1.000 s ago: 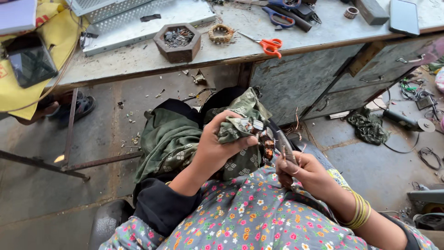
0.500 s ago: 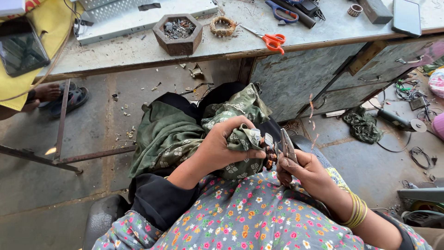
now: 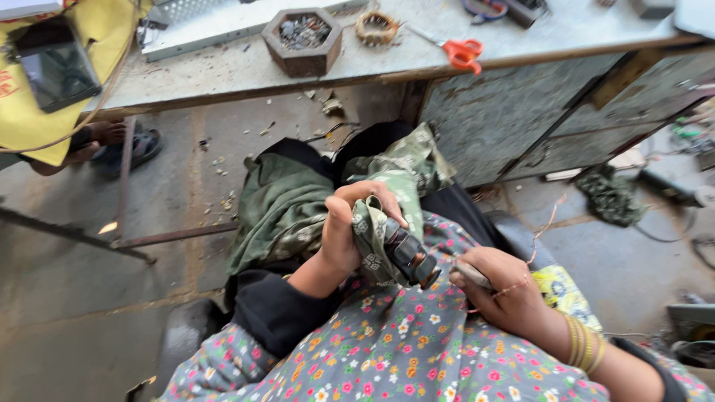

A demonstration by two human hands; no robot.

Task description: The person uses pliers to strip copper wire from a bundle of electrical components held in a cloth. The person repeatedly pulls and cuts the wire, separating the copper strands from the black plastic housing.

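Hands meet at the centre of the head view, low in the frame, over a lap covered in flowered cloth. The left hand [image 3: 350,231] is closed around a green rag [image 3: 372,242] wrapped about a dark cylindrical part [image 3: 410,257], which looks like a small motor armature, though the detail is too blurred to be sure. One end of the part pokes out of the rag toward the lower right. The right hand [image 3: 499,290] sits just beside that bare end, fingers curled and pinching a slim grey tool [image 3: 471,274] whose tip points at the part; whether the tip touches it cannot be told. A thin copper wire [image 3: 540,238] rises from the right hand toward the right of the frame.

As a judgement, the work on the part is under way and unfinished: the wire is loose and free at its far end, the part is gripped, the tool is at it, and nothing finished lies nearby.

Along the top edge runs a bench [image 3: 223,71] with a hexagonal tray [image 3: 302,41] of small bits, a wire coil [image 3: 376,26] beside it, and orange-handled scissors [image 3: 458,50] further right, all well apart from the hands.
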